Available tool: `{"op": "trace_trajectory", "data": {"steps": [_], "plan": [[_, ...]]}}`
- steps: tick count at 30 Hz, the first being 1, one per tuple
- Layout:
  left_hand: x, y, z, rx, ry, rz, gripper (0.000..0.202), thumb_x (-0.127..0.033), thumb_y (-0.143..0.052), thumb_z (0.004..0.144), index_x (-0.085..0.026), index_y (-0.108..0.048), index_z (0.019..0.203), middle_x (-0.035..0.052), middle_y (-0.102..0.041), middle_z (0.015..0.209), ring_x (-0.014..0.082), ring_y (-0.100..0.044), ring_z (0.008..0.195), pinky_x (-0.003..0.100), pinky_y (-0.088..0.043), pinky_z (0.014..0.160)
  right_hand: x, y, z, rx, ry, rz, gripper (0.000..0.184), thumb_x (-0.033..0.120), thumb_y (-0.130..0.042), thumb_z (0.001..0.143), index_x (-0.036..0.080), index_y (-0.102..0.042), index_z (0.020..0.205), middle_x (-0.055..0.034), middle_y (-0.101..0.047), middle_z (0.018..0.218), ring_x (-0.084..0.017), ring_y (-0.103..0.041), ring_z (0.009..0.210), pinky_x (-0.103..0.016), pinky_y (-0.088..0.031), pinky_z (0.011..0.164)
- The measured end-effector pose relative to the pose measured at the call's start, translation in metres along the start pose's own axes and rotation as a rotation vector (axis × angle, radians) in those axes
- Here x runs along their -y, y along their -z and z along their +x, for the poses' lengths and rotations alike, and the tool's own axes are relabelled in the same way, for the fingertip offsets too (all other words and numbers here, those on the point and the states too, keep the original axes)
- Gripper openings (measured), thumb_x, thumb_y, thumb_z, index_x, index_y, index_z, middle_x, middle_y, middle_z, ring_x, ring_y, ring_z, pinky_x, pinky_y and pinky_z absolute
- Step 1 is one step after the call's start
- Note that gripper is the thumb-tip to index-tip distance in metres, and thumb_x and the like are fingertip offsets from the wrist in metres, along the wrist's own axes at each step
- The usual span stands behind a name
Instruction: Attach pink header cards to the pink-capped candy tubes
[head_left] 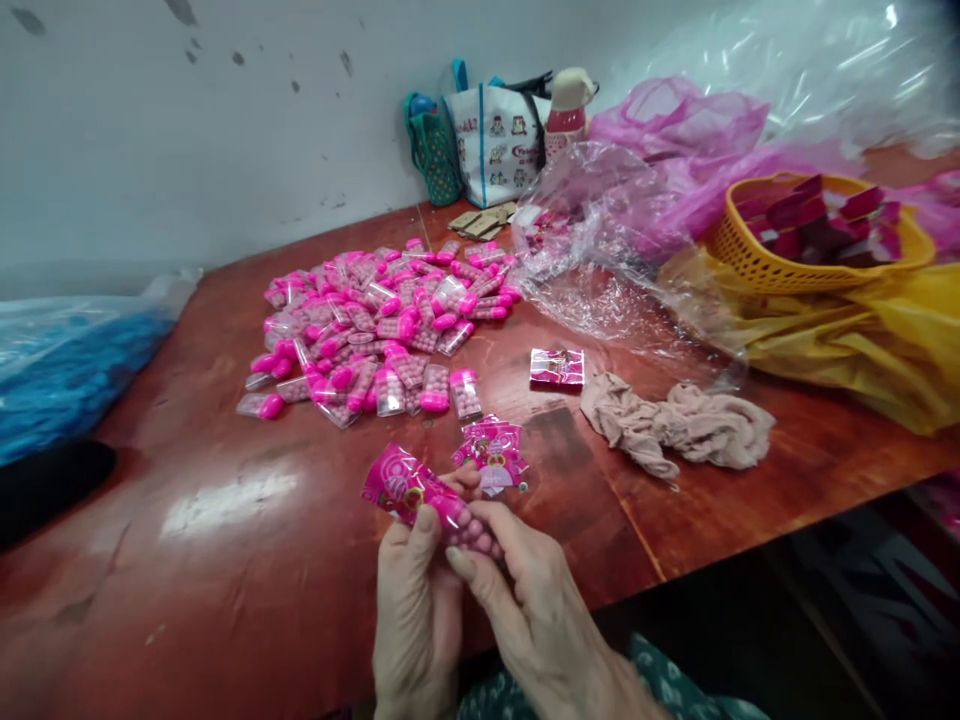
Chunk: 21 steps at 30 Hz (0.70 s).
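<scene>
Left hand [416, 610] and right hand [536, 610] meet at the near edge of the counter [225, 520], both gripping one pink candy tube [424, 500]. Left fingers are closed around the tube's lower side, thumb pressed on top; right fingers are pinched together on its right end, where the round pink candies show through clear plastic. The tube is tilted, its printed pink sleeve up and to the left, held just above the counter. Just beyond it lies a small stack of pink printed labels [493, 452]. Farther back, left of centre, a large pile of clear tubes with pink caps [375, 330] is spread over the counter. A small pink box [556, 367] lies right of the pile, and near it a crumpled beige cloth [679, 425]. Far right: yellow basket [817, 235] holding red cartons, sitting on a yellow bag, with crumpled clear plastic sheeting [600, 250] beside it. Tote bags [480, 140] stand against the far wall
</scene>
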<state>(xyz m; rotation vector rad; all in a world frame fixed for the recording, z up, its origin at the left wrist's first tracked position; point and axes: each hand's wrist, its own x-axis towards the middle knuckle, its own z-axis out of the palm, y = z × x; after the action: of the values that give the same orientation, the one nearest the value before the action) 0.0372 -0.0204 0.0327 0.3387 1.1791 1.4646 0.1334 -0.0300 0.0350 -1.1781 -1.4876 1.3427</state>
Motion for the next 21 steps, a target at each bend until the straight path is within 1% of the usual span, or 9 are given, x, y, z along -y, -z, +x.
{"op": "trace_trajectory", "data": {"steps": [3,6,8,12,14,16,18,20,21], "plan": [[0.002,-0.005,-0.002,0.04,0.036,-0.051,0.025,-0.034,-0.07,0.066,-0.015,-0.069,0.083,0.0066,-0.067,0.089,0.0183,-0.062,0.083,0.027,-0.051,0.076,0.001,-0.001,-0.003,0.027,-0.019,-0.047,0.018,0.025,-0.036,0.089,0.018,-0.05,0.098,-0.0066,-0.06,0.085,-0.02,-0.059,0.077,-0.03,-0.045,0.067],[0.002,-0.009,-0.007,0.142,0.046,-0.01,0.015,-0.029,-0.067,0.069,-0.014,-0.068,0.071,0.0069,-0.066,0.089,0.0195,-0.061,0.085,0.028,-0.049,0.078,0.0,0.0,-0.007,0.032,-0.003,-0.097,0.024,0.027,-0.032,0.09,0.018,-0.046,0.108,-0.0084,-0.06,0.088,-0.022,-0.06,0.078,-0.031,-0.046,0.068],[0.001,-0.01,-0.01,0.194,0.049,0.03,0.016,-0.028,-0.064,0.072,-0.014,-0.065,0.064,0.0075,-0.065,0.09,0.021,-0.06,0.088,0.03,-0.047,0.08,-0.002,0.001,-0.009,0.033,-0.001,-0.123,0.029,0.029,-0.032,0.091,0.018,-0.042,0.115,-0.0098,-0.061,0.09,-0.023,-0.061,0.079,-0.032,-0.047,0.068],[0.0,-0.008,-0.012,0.212,0.045,0.069,0.017,-0.03,-0.06,0.076,-0.015,-0.068,0.075,0.0083,-0.065,0.088,0.0218,-0.059,0.089,0.031,-0.046,0.081,-0.002,0.003,-0.006,0.068,-0.006,-0.136,0.028,0.031,-0.033,0.092,0.018,-0.045,0.113,-0.0115,-0.061,0.098,-0.023,-0.061,0.084,-0.031,-0.048,0.07],[0.001,-0.005,-0.011,0.187,0.053,0.05,0.021,-0.032,-0.058,0.078,-0.014,-0.068,0.078,0.0077,-0.065,0.083,0.0186,-0.06,0.08,0.027,-0.048,0.073,0.001,0.006,-0.003,0.094,0.009,-0.153,0.027,0.031,-0.033,0.093,0.016,-0.05,0.106,-0.0117,-0.061,0.098,-0.023,-0.061,0.085,-0.032,-0.048,0.071],[0.002,-0.003,-0.01,0.135,0.095,0.003,0.022,-0.034,-0.059,0.077,-0.013,-0.067,0.076,0.0048,-0.063,0.072,0.0124,-0.058,0.061,0.021,-0.048,0.056,0.003,0.011,-0.001,0.062,0.071,-0.25,0.029,0.032,-0.033,0.093,0.014,-0.056,0.096,-0.0122,-0.061,0.091,-0.024,-0.059,0.083,-0.035,-0.048,0.071],[0.002,-0.003,-0.009,0.042,0.163,-0.037,0.023,-0.035,-0.066,0.071,-0.012,-0.066,0.073,0.0,-0.057,0.057,0.0057,-0.049,0.044,0.014,-0.04,0.039,0.004,0.016,0.0,-0.033,0.155,-0.395,0.032,0.032,-0.033,0.093,0.013,-0.059,0.089,-0.0118,-0.06,0.085,-0.025,-0.057,0.082,-0.038,-0.047,0.072],[0.001,-0.005,-0.009,-0.064,0.199,-0.039,0.027,-0.037,-0.072,0.064,-0.011,-0.063,0.065,-0.0034,-0.051,0.047,0.0022,-0.041,0.036,0.01,-0.032,0.032,0.003,0.021,0.001,-0.099,0.221,-0.478,0.029,0.027,-0.033,0.093,0.014,-0.059,0.09,-0.0102,-0.058,0.083,-0.023,-0.056,0.081,-0.037,-0.047,0.073],[0.001,-0.005,-0.009,-0.105,0.202,-0.024,0.03,-0.038,-0.074,0.061,-0.011,-0.061,0.062,-0.0039,-0.051,0.044,0.0017,-0.041,0.034,0.009,-0.031,0.031,0.002,0.023,0.002,-0.09,0.246,-0.492,0.026,0.024,-0.034,0.093,0.014,-0.058,0.094,-0.0092,-0.058,0.083,-0.021,-0.055,0.08,-0.036,-0.048,0.073]]}}
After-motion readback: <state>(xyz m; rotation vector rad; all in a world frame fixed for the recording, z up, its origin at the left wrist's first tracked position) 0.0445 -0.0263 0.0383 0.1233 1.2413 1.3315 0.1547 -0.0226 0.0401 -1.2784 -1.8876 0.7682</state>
